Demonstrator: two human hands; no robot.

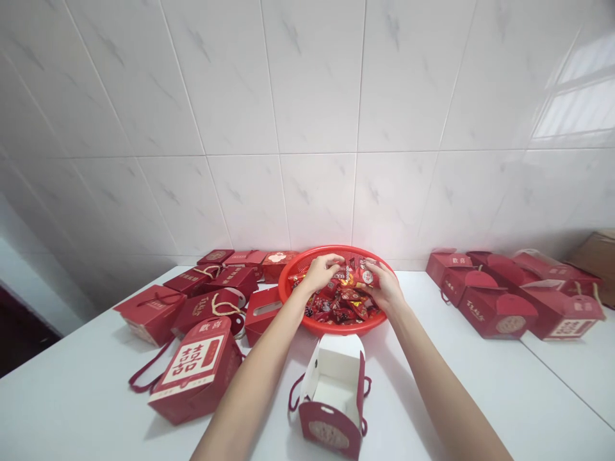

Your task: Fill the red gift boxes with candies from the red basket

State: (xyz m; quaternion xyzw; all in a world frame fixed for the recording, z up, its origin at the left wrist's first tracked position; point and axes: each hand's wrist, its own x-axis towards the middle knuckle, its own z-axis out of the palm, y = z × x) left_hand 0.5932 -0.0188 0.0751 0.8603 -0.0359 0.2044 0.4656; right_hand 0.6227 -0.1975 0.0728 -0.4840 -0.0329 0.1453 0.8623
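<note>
A red plastic basket [336,330] holds many candies in shiny red wrappers [343,304]. Both of my hands reach into it. My left hand [323,273] is at the basket's left half, its fingers bent and closed on a red-wrapped candy, partly hidden by the fingers. On the right side, my right hand [385,287] grips a red candy packet [367,276] with a pale round mark, thumb and fingers on its edge. In front of the basket, between my forearms, stands an open gift box [331,426], dark red outside and white inside, with rope handles; no contents show in it.
Several closed red gift boxes [192,365] with rope handles stand to the left, some behind my left forearm. More red boxes [500,310] are grouped at the right. A brown cardboard box [598,266] sits at the far right. The white table [413,384] meets a tiled wall [317,198].
</note>
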